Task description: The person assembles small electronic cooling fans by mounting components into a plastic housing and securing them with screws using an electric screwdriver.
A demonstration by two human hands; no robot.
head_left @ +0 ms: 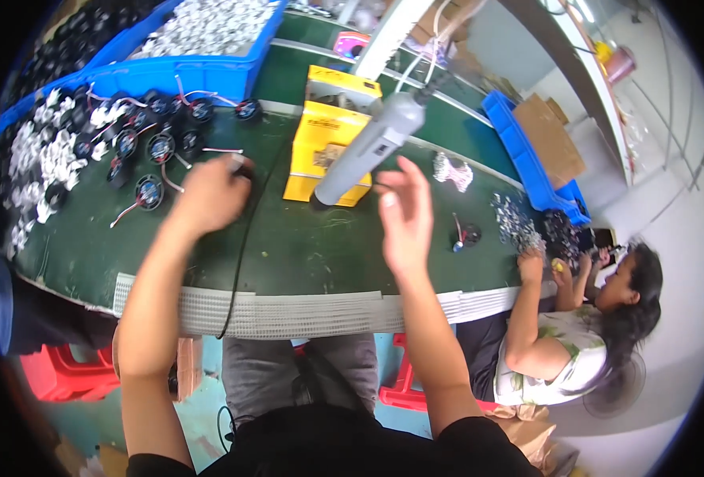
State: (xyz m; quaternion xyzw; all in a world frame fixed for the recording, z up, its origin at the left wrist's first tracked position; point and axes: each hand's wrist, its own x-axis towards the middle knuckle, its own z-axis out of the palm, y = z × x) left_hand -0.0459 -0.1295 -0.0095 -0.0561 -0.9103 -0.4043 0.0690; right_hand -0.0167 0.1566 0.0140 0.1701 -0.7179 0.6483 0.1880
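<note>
My left hand (213, 193) is over the green worktop, its fingers curled down. A dark shape shows at its fingertips, too small and covered to name. Just left of it lie several small round black motors (161, 147) with thin red and white leads. My right hand (408, 219) is raised with thumb and fingers apart, holding nothing. Beside it leans a grey cylindrical electric screwdriver (372, 147), cable at its upper end and dark tip low, in front of a yellow box (320, 131). Between the screwdriver and my right fingers a narrow gap shows.
White and black parts (46, 159) are heaped at the left, below a blue bin (233, 75) of white pieces. Right of my hand lie a wire bundle (453, 172), one motor (471, 234) and scattered small metal parts (515, 219). A co-worker (558, 346) sits at the right.
</note>
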